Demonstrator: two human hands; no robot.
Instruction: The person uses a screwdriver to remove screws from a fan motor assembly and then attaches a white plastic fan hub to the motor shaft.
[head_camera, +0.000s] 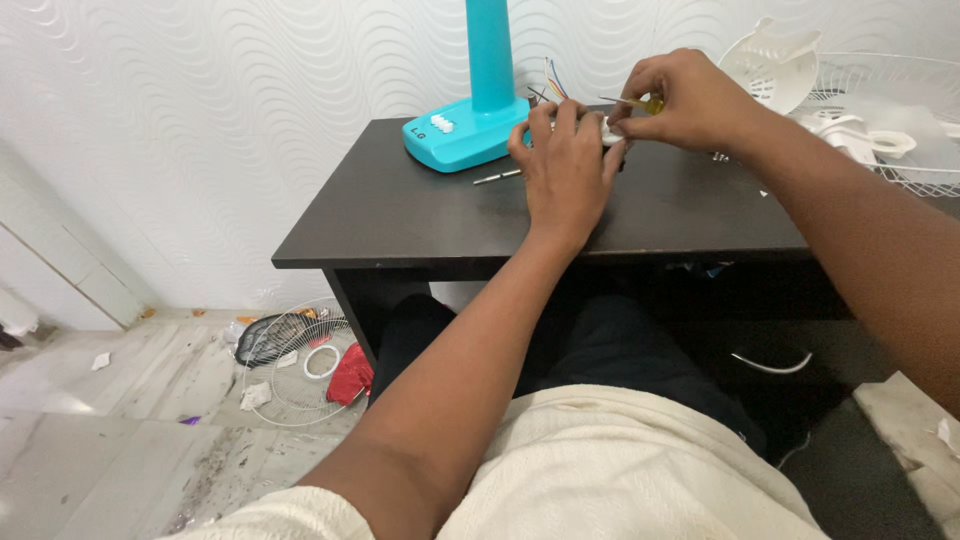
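My left hand (566, 163) lies palm down on the dark table (420, 205), its fingers closed over a small white part (610, 133) that is mostly hidden. My right hand (690, 98) is just behind it, pinching a thin tool with a yellow handle (640, 103) whose tip points at that part. Coloured wires (553, 80) stick up behind my left hand. A second thin metal tool (497, 177) lies on the table left of my left hand.
A turquoise fan base with its column (470, 125) stands at the table's back left. White fan parts and a wire grille (880, 120) lie at the back right. On the floor to the left sits another wire grille (300, 365) with a red rag and scraps.
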